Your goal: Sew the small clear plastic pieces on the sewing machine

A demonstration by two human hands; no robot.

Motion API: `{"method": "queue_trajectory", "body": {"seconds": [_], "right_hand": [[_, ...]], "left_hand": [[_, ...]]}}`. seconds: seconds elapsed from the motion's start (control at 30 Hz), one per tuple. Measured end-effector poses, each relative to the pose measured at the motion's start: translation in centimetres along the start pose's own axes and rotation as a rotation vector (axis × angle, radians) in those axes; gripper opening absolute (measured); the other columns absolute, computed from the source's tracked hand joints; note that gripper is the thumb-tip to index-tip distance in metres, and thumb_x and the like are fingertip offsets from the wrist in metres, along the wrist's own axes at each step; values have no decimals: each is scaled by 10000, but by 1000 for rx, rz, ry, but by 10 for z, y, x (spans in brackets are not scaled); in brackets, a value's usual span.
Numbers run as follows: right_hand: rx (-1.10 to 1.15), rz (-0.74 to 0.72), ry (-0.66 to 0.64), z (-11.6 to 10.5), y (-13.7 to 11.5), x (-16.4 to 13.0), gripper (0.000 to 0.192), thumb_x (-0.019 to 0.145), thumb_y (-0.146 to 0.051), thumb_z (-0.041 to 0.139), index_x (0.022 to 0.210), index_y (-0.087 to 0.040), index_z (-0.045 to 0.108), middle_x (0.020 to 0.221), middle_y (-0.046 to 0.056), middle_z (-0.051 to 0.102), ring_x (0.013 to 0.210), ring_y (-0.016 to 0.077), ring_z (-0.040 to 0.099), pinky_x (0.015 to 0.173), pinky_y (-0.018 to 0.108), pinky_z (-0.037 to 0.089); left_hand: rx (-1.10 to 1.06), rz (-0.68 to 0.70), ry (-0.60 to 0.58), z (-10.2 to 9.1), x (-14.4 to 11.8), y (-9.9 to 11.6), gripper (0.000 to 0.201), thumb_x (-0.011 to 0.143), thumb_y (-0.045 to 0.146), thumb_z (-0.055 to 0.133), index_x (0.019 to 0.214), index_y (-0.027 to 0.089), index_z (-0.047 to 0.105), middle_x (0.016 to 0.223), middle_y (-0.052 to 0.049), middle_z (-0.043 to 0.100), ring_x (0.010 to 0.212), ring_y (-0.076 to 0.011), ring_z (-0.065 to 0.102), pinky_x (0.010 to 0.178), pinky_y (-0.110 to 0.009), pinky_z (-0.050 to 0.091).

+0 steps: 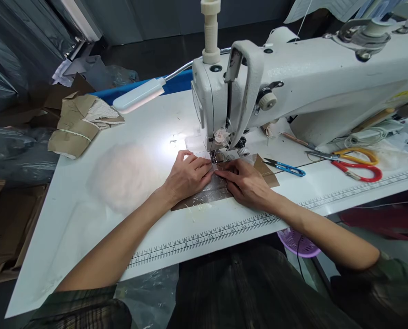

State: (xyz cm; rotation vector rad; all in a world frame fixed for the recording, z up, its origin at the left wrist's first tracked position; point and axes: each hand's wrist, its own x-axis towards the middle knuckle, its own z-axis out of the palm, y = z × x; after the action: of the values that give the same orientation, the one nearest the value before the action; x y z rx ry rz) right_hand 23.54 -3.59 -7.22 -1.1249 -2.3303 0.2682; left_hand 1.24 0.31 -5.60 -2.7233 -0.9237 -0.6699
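Note:
A brown sheet with a clear plastic layer (207, 194) lies flat on the white sewing table (87, 228), under the needle of a white sewing machine (293, 77). My left hand (186, 176) presses on the sheet just left of the presser foot (217, 157). My right hand (247, 183) rests on the sheet to the right, fingertips meeting the left hand's near the needle. Both hands lie flat, fingers together, pinning the material down.
Blue thread snips (288, 169) and red and yellow scissors (358, 164) lie right of the sheet. A lamp (138, 95) shines on the table. Folded brown paper bundles (78, 123) sit at the far left corner. A translucent fluffy patch (121, 176) lies left. A purple basket (298, 242) hangs below.

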Motion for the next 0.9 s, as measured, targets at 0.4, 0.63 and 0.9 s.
{"method": "queue_trajectory", "body": {"seconds": [0.4, 0.63, 0.9], "right_hand": [[-35, 12, -26, -1, -3, 0, 390, 915, -140, 463, 1270, -203, 609, 1122, 137, 555, 1075, 287, 530, 899, 500, 530], [-80, 36, -79, -3, -6, 4, 438, 918, -145, 455, 1333, -243, 558, 1130, 131, 566, 1080, 291, 536, 888, 500, 538], [-30, 51, -101, -9, -4, 5, 411, 958, -182, 421, 1344, -145, 557, 1135, 171, 561, 1035, 292, 572, 894, 500, 549]], "left_hand": [[10, -36, -15, -1, 2, 1, 168, 916, 252, 572, 957, 196, 725, 1077, -55, 740, 878, -218, 660, 909, -469, 448], [17, -116, -90, -1, 4, 2, 203, 930, 271, 545, 1006, 212, 723, 1102, -60, 727, 879, -233, 642, 926, -492, 444], [69, -204, -108, 0, 10, 10, 254, 970, 303, 489, 1029, 191, 709, 1120, -77, 713, 831, -236, 623, 946, -536, 404]]}}
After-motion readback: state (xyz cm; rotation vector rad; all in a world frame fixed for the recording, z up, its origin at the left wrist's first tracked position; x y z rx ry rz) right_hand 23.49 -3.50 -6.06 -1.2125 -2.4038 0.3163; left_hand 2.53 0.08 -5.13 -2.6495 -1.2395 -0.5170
